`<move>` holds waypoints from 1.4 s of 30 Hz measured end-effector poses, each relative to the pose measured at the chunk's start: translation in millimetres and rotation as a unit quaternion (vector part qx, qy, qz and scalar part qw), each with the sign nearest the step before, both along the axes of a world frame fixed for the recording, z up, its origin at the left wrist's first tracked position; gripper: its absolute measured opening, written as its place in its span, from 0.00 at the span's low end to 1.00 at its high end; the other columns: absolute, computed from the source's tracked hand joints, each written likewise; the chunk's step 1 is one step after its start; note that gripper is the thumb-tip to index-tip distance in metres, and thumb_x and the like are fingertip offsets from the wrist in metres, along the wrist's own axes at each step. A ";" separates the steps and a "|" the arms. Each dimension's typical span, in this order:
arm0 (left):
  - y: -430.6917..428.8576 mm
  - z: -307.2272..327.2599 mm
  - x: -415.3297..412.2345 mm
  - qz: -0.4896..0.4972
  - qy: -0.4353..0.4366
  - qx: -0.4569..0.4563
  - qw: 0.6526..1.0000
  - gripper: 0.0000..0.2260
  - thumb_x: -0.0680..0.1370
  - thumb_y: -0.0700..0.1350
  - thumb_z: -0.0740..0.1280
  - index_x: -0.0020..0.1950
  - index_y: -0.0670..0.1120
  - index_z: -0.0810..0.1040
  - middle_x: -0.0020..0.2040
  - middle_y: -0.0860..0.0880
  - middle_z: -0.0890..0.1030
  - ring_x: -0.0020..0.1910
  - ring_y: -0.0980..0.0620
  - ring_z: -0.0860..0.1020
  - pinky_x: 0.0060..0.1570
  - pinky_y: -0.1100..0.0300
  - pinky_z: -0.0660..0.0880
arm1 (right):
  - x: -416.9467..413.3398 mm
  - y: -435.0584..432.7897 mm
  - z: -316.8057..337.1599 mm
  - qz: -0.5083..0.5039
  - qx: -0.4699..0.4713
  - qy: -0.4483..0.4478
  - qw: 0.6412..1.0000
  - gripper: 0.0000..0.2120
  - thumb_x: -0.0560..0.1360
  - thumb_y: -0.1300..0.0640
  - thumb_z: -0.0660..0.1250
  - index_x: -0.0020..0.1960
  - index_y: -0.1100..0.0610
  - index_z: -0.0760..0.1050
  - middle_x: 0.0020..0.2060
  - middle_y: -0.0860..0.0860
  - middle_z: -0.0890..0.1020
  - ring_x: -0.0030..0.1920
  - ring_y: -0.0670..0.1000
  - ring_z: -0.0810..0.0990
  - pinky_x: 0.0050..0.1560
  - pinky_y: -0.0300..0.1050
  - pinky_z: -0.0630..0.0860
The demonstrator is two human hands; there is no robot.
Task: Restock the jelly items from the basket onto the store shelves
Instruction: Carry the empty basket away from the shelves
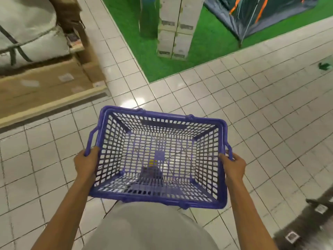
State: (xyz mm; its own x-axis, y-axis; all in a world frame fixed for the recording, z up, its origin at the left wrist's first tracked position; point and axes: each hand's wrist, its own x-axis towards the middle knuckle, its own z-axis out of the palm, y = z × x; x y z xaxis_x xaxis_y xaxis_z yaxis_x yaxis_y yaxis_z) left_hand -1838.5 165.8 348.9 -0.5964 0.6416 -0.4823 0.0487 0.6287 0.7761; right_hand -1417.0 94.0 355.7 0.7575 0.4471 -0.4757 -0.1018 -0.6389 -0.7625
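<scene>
Two hands carry the task container in the head view, the only view I have. My left hand [86,163] grasps the left side of the purple basket [162,115], with the thumb over the rim where the folded left handle [91,139] ends. My right hand [234,166] grasps the right side in the same way, next to the folded right handle [228,150]. The basket sits at lower centre of the frame, held off the floor in front of my body, its opening facing up. Through its mesh bottom I see the tiled floor [252,114] and a dark shape with yellow marks, which I cannot identify. At upper centre and upper right lies a green turf mat [207,51]. On it stand a stack of white cartons [175,27] and, at the upper right corner, a tent [261,15] with orange trim. At upper left a white sack [27,27] rests on flat cardboard boxes [45,87]. A green floor marking [324,66] shows at the right edge of the frame.
</scene>
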 end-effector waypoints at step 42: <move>788.5 -60.4 -27.2 0.301 -0.010 -0.059 0.952 0.08 0.75 0.46 0.69 0.44 0.41 0.78 0.40 0.41 0.80 0.40 0.44 0.78 0.45 0.49 0.75 | -55.3 1035.2 -47.8 0.209 0.002 0.032 0.977 0.10 0.69 0.67 0.74 0.48 0.59 0.79 0.30 0.50 0.81 0.22 0.40 0.76 0.23 0.33 0.74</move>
State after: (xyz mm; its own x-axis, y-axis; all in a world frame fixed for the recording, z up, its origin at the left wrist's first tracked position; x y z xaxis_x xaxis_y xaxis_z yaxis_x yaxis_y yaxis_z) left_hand -1865.8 954.4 288.5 -0.8292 0.1266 -0.5444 -0.3619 0.6206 0.6956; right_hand -1472.3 1129.2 307.9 0.4762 0.7132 -0.5143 0.1203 -0.6322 -0.7654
